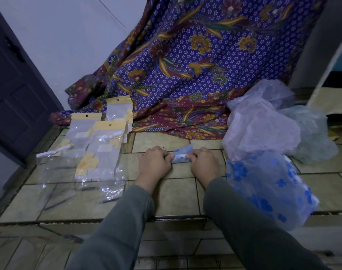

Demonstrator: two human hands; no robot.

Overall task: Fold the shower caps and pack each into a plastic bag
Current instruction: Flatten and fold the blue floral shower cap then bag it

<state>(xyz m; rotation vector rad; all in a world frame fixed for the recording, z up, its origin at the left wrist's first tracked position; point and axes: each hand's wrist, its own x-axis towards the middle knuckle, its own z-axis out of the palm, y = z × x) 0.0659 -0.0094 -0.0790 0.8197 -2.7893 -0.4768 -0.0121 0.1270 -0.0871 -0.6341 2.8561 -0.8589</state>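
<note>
1. Blue-flowered plastic, a folded cap (181,155), lies on the tiled floor (176,197) between the two hands, bunched into a small strip.
2. The left hand (154,162) has its fingers curled down over the left end of the folded cap, knuckles up, pinching that end against the floor.
3. The right hand (203,163) does the same at the right end, fingers curled and gripping the plastic; only a short stretch of the folded cap shows between the two fists.
4. Both forearms wear grey-green sleeves (250,227) that reach from the bottom edge up to the wrists.
5. Right of the right hand lies a loose blue cap (267,188), clear plastic with blue flowers, puffed up and unfolded, close beside the right sleeve.
6. Behind it sits a pink cap (257,129), pale and crumpled, touching the blue cap's far edge.
7. A greenish cap (312,137) lies further right, against the pink one.
8. Left of the hands, several clear bags (102,151) with yellow header cards and yellow flower prints lie overlapping on the tiles; the nearest one is just beside the left hand but apart from it.
9. More clear plastic spreads flat in front of those bags, toward the left sleeve; whether it is one bag or several I cannot tell.
10. A patterned cloth (195,65) in purple, maroon and gold hangs down behind everything and pools on the floor beyond the hands.
11. A dark door (16,94) stands at the far left.
</note>
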